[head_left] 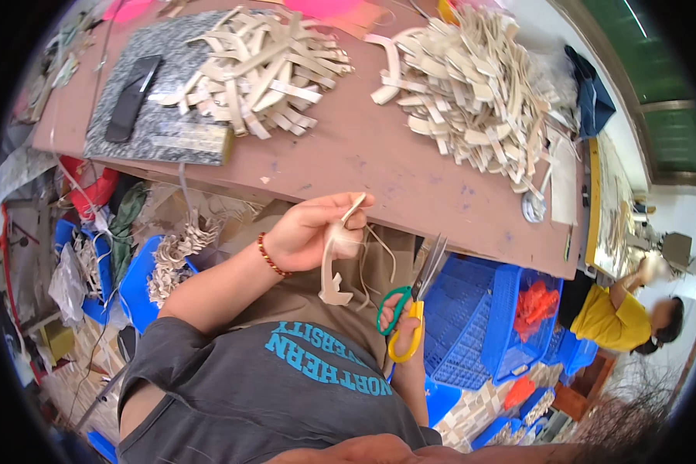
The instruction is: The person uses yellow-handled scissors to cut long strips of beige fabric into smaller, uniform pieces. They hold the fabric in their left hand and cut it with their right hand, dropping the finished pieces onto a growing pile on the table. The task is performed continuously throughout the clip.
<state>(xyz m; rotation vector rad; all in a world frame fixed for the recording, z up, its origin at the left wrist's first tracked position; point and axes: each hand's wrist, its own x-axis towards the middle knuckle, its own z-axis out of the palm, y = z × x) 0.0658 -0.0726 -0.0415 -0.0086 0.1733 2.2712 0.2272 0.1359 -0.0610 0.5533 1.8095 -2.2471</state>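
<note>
My left hand [311,229] pinches a curved beige strap piece [334,263] that hangs down in front of my chest, just below the table edge. A bead bracelet [271,256] circles that wrist. My right hand [404,323] grips scissors [414,298] with green and yellow handles, blades pointing up and slightly parted, a little to the right of the strap. Thin trimmed strips dangle from the strap.
A brown worktable [363,158] carries two heaps of beige strap pieces [263,73] [472,89], a grey mat [143,127] and a black tool [131,97]. Blue plastic crates [479,317] stand at my right. Another person in a yellow shirt [615,313] works at the far right.
</note>
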